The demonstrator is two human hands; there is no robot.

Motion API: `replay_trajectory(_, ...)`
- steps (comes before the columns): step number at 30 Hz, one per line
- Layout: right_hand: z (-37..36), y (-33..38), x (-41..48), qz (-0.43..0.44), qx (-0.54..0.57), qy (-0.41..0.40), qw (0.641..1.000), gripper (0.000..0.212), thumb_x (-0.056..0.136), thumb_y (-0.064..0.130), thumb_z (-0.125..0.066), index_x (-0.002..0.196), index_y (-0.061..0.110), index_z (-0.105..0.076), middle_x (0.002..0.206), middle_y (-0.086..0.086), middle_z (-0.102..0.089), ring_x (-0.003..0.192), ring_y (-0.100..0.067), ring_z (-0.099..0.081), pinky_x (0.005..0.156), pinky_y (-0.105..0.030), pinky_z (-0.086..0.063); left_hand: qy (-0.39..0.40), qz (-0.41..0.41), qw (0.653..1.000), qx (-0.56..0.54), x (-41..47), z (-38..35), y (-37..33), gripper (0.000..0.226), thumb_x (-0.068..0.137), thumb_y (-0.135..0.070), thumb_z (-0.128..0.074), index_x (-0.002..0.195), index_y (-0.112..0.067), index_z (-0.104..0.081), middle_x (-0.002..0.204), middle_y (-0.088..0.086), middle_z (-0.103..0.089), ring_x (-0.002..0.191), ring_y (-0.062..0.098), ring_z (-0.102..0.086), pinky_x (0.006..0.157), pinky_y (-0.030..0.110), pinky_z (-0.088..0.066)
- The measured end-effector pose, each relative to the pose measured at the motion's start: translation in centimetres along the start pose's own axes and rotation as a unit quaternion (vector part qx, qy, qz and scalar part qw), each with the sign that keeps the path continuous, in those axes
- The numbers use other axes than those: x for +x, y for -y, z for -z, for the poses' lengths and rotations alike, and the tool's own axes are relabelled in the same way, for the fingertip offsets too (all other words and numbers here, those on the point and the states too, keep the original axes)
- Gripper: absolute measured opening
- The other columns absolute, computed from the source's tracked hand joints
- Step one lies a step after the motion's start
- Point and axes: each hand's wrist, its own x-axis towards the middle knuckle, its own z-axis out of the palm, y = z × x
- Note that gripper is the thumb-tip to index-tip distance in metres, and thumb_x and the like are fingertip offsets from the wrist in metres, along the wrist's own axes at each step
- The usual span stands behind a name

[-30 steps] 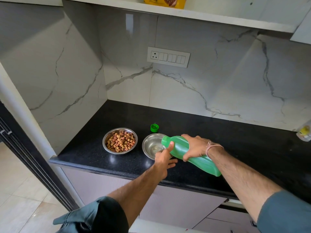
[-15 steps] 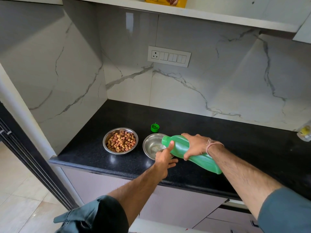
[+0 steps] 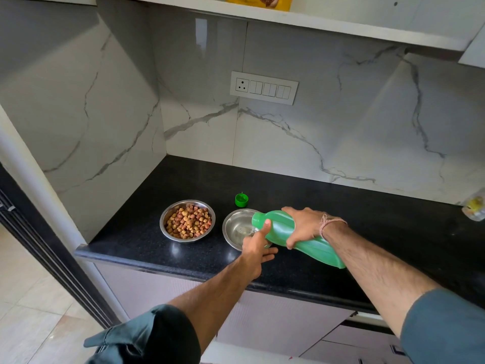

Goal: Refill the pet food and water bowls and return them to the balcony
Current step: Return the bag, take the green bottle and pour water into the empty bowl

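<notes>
The fingers [image 3: 289,244] of my right hand [image 3: 305,225] were curled tight round the belly of the translucent green plastic bottle [image 3: 315,248]. I had it tipped nearly flat, with its mouth over the round, shiny steel water bowl [image 3: 233,229], and needed its weight under control. My left hand [image 3: 258,249] was not gripping. Its thumb pressed straight against the bottle's neck and its fingers [image 3: 271,251] lay straight out beneath, close together, I judge to steer the mouth so the water landed inside the rim. A little water seemed to glint in the bottom, and the bowl looked far from full.

The other steel bowl [image 3: 162,222], heaped with brown and tan kibble, stood just beside it to the left, already filled. Both were on the black speckled stone counter [image 3: 367,214], near its front edge. The small green screw cap [image 3: 241,200] sat behind the water bowl, out of the pour.

The bottle bore no label that I could see. A yellow packet [image 3: 258,0] on the shelf above carried print, but it was cut off and unreadable. The white switch plate [image 3: 263,88] showed no writing.
</notes>
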Motion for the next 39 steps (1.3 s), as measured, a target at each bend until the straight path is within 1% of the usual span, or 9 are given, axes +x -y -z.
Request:
replay_trajectory(6,0.5,0.1,0.2,0.003,-0.009,0.004,1.000,0.123,0.062,0.056,-0.084,0.160,0.042,-0.011,0.145,-0.010,-0.047,0.120,-0.029,-0.059,0.097,-0.044,-0.055,0.005,0.005,1.000,-0.009,-0.1,-0.1,-0.1,0.059,0.088,-0.061,-0.066,0.126,-0.017,-0.060,0.111,0.007,-0.070,0.096,0.025,-0.072,0.079,0.036,-0.060)
replay_trajectory(15,1.0,0.6,0.0,0.001,-0.021,0.009,1.000,0.121,0.061,0.056,-0.085,0.159,0.043,-0.014,0.143,-0.009,-0.047,0.120,-0.030,-0.058,0.098,-0.046,-0.054,0.014,0.006,1.000,-0.019,0.0,0.0,-0.1,0.061,0.088,-0.062,-0.065,0.129,-0.018,-0.061,0.119,0.009,-0.069,0.098,0.026,-0.071,0.083,0.038,-0.059)
replay_trajectory(17,1.1,0.6,0.1,0.000,-0.023,0.010,1.000,0.123,0.060,0.057,-0.085,0.159,0.044,-0.013,0.144,-0.008,-0.047,0.120,-0.030,-0.058,0.098,-0.046,-0.054,0.019,0.004,1.000,-0.021,-0.1,0.0,-0.1,0.062,0.088,-0.063,-0.064,0.130,-0.017,-0.061,0.120,0.010,-0.069,0.099,0.027,-0.071,0.080,0.037,-0.059)
replay_trajectory(23,1.2,0.8,0.1,0.003,-0.030,0.014,0.999,0.119,0.064,0.053,-0.085,0.159,0.041,-0.016,0.144,-0.009,-0.047,0.120,-0.029,-0.058,0.097,-0.044,-0.054,0.023,0.009,0.999,-0.026,-0.2,0.2,0.0,0.062,0.087,-0.064,-0.064,0.130,-0.019,-0.061,0.118,0.008,-0.069,0.100,0.027,-0.070,0.078,0.037,-0.058)
replay_trajectory(28,1.3,1.0,0.3,0.000,-0.033,0.018,0.999,0.120,0.062,0.055,-0.085,0.159,0.042,-0.016,0.144,-0.009,-0.047,0.119,-0.029,-0.058,0.098,-0.045,-0.053,0.027,0.012,0.999,-0.024,-0.2,0.3,0.0,0.060,0.088,-0.063,-0.064,0.128,-0.019,-0.062,0.116,0.008,-0.070,0.100,0.027,-0.070,0.079,0.037,-0.058)
replay_trajectory(32,1.4,1.2,0.3,-0.002,-0.036,0.022,0.999,0.118,0.063,0.055,-0.085,0.158,0.042,-0.017,0.144,-0.010,-0.046,0.120,-0.030,-0.057,0.098,-0.044,-0.053,0.025,0.016,0.999,-0.023,-0.1,0.5,0.1,0.061,0.087,-0.064,-0.064,0.127,-0.018,-0.061,0.113,0.008,-0.070,0.099,0.027,-0.070,0.078,0.037,-0.058)
replay_trajectory(36,1.4,1.5,0.5,-0.003,-0.037,0.026,0.999,0.120,0.061,0.055,-0.085,0.159,0.041,-0.018,0.144,-0.010,-0.046,0.120,-0.030,-0.057,0.099,-0.045,-0.053,0.027,0.017,0.999,-0.025,0.1,0.7,0.2,0.063,0.087,-0.065,-0.064,0.128,-0.018,-0.062,0.115,0.008,-0.070,0.100,0.027,-0.070,0.080,0.037,-0.058)
replay_trajectory(39,1.5,1.6,0.7,-0.003,-0.035,0.029,0.999,0.121,0.060,0.055,-0.086,0.159,0.041,-0.018,0.144,-0.010,-0.046,0.120,-0.030,-0.057,0.100,-0.045,-0.053,0.026,0.020,0.999,-0.027,0.2,0.8,0.1,0.064,0.087,-0.065,-0.064,0.129,-0.017,-0.062,0.115,0.009,-0.071,0.100,0.027,-0.070,0.078,0.036,-0.058)
